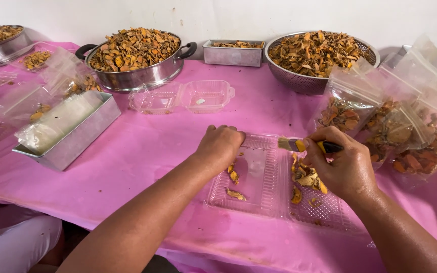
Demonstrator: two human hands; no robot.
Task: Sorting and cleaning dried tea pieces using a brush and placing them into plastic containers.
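Head view: a table (142,151) covered with a pink sheet, seen from above. The left hand (220,146) is curled closed, knuckles up, and presses on the near left edge of an open clear clamshell tray (259,202) that lies flat in front of the person; whether anything sits inside the fist cannot be told. The right hand (342,164) is closed around the dark handle of a small paintbrush (304,145), whose pale bristles point left above the tray's hinge line. A few dried orange slices (234,184) lie in the left half of the tray; a larger heap of slices (307,179) lies in the right half, just beneath the right hand. Behind the tray, near the table's middle, stands a second, empty clamshell container (183,97), open. At the far edge stand a two-handled steel pot (135,76), a small rectangular steel tin (232,54) and a steel colander (299,81), each filled with dried slices. To the left lies a long steel tray (84,134) holding clear plastic bags. To the right, filled clear pouches (390,131) of slices lean together.
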